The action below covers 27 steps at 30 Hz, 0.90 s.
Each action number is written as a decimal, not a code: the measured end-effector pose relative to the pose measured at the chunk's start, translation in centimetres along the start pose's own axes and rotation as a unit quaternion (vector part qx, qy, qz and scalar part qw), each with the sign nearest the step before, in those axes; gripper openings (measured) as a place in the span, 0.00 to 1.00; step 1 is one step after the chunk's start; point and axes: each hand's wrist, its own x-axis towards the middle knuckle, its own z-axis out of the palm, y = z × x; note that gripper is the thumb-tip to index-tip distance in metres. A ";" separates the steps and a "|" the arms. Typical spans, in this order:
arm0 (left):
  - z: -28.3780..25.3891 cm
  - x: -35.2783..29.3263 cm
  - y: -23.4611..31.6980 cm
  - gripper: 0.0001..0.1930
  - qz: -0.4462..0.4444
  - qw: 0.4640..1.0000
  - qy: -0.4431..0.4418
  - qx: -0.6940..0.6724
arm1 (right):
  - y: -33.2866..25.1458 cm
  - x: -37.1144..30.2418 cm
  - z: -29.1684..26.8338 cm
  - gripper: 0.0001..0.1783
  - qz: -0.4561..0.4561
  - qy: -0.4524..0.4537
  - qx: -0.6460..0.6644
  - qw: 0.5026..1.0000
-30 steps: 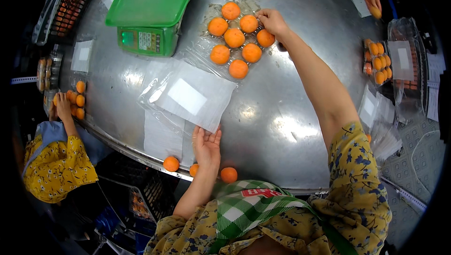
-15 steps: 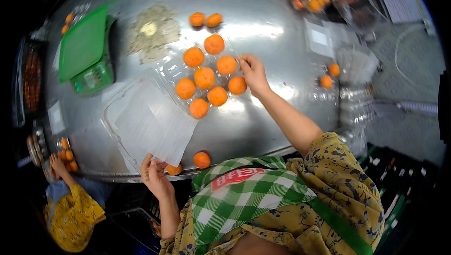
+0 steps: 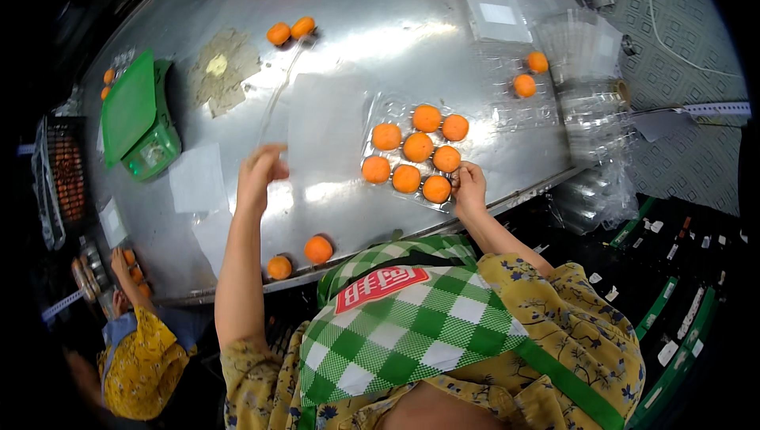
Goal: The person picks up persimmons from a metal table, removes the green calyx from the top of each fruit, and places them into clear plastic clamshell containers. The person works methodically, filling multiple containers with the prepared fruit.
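Several round orange fruits, perhaps persimmons [image 3: 417, 147], sit in rows in a clear plastic tray [image 3: 372, 125] on the metal table. At the tray's near right corner, my right hand [image 3: 470, 190] has its fingers closed on the rim. A white sheet [image 3: 326, 125] lies to the left of the tray, over a clear lid [image 3: 279, 91] whose edge shows faintly. My left hand [image 3: 263, 175] is at the lid's near left edge, fingers curled and slightly blurred; the lid's edge seems to be between them.
Two loose fruits [image 3: 318, 249] lie by the near edge, two more [image 3: 290, 30] farther back. Left stands a green scale [image 3: 142, 117]; a co-worker's hand [image 3: 125, 265] works near fruits at lower left. Stacked clear trays [image 3: 590, 121] and two fruits [image 3: 530, 74] are at right.
The fruit tray has come nearer and to the right, and turned, with my right hand on it. The sheet and lid turned too; my left hand moved forward from the table's near edge.
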 end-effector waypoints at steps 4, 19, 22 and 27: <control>1.5 4.7 2.7 0.17 0.018 0.997 0.012 0.068 | -0.7 -2.5 -0.9 0.05 0.129 -0.085 -0.048 0.987; 9.1 11.2 2.5 0.37 0.051 0.993 0.105 -0.029 | -9.6 -0.9 1.2 0.18 -0.376 -0.271 -0.465 0.754; 9.1 10.3 1.2 0.39 0.053 0.993 0.101 -0.035 | -11.0 1.6 3.1 0.25 -0.478 -0.238 -0.513 0.672; 9.3 7.1 0.1 0.39 0.099 0.988 0.118 -0.023 | -11.3 3.4 4.8 0.29 -0.452 -0.303 -0.595 0.592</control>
